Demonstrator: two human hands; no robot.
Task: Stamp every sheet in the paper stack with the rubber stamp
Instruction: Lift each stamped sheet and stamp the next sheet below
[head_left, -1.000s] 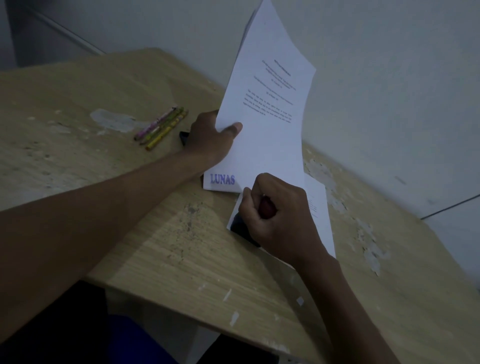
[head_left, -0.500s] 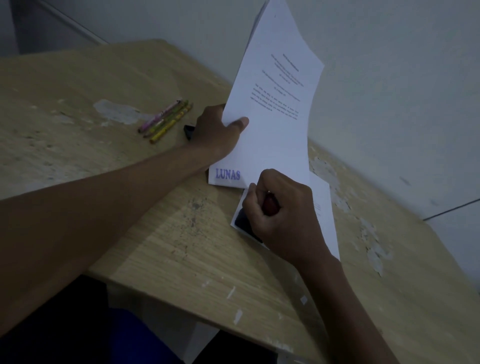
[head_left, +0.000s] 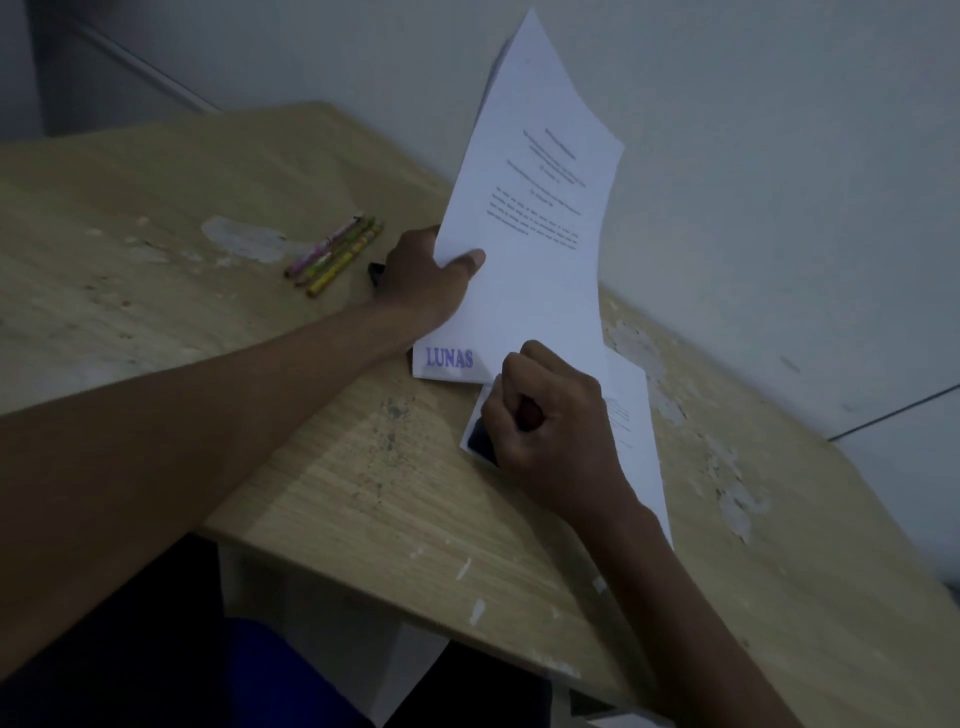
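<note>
My left hand (head_left: 426, 280) pinches the left edge of several white printed sheets (head_left: 535, 234) and holds them lifted upright off the stack. The front lifted sheet carries a purple "LUNAS" mark (head_left: 449, 358) at its lower left corner. Below it, the remaining paper stack (head_left: 631, 415) lies flat on the wooden desk (head_left: 311, 467). My right hand (head_left: 550, 431) is closed around the rubber stamp (head_left: 480, 441), whose dark base presses on the lower left corner of the flat sheet.
Three coloured pencils (head_left: 335, 254) lie side by side on the desk left of my left hand. A small black object (head_left: 375, 273) peeks out beside that hand. A grey wall (head_left: 779, 156) runs close behind the papers. The desk's front edge is near my body.
Both hands keep their grips and the stamp stays pressed on the same corner. Only the camera view shifts slightly.
</note>
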